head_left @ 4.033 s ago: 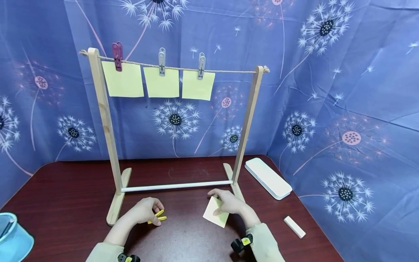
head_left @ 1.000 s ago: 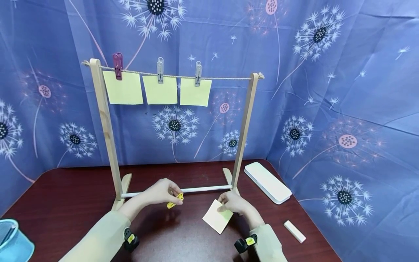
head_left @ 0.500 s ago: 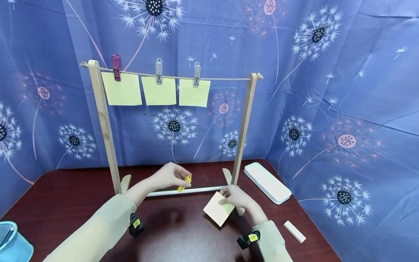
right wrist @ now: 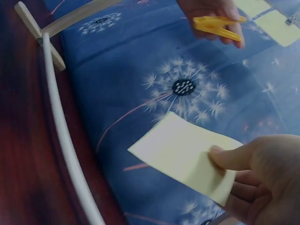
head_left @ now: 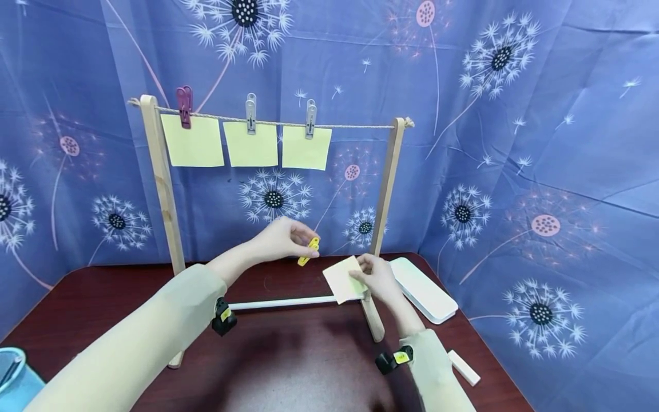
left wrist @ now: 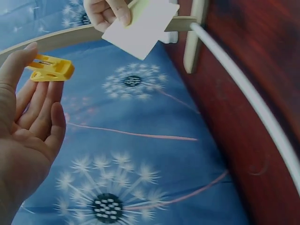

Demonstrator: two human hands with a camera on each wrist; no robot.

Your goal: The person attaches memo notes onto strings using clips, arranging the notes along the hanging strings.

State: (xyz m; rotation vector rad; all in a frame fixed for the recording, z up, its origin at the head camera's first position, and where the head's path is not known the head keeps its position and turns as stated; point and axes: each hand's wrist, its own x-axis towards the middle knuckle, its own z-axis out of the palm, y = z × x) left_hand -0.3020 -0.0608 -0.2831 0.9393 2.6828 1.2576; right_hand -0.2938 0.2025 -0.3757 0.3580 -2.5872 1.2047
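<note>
Between thumb and fingers, my left hand point(head_left: 283, 239) pinches a yellow clothespin point(head_left: 309, 252), raised above the table; the left wrist view shows the clothespin point(left wrist: 52, 68) from its side. Just to the right, my right hand point(head_left: 380, 277) holds a pale yellow sticky note point(head_left: 344, 279) by its right edge, thumb on the near face. In the right wrist view the note point(right wrist: 183, 157) is tilted and slightly bent. Above both hands runs a rope point(head_left: 355, 126) with three yellow notes hanging from it, one under a purple clothespin point(head_left: 184, 107) and two under grey clothespins point(head_left: 250, 114).
The rope is tied between two wooden posts point(head_left: 389, 183) of a stand, joined low down by a white bar point(head_left: 283, 302). At right on the table lie a white case point(head_left: 423, 289) and a white block point(head_left: 464, 368). A blue mesh holder point(head_left: 20, 377) stands at left.
Both hands have risen from the table toward the rope, the left with the clothespin also moving right, the right with the note. The hanging notes stay in place.
</note>
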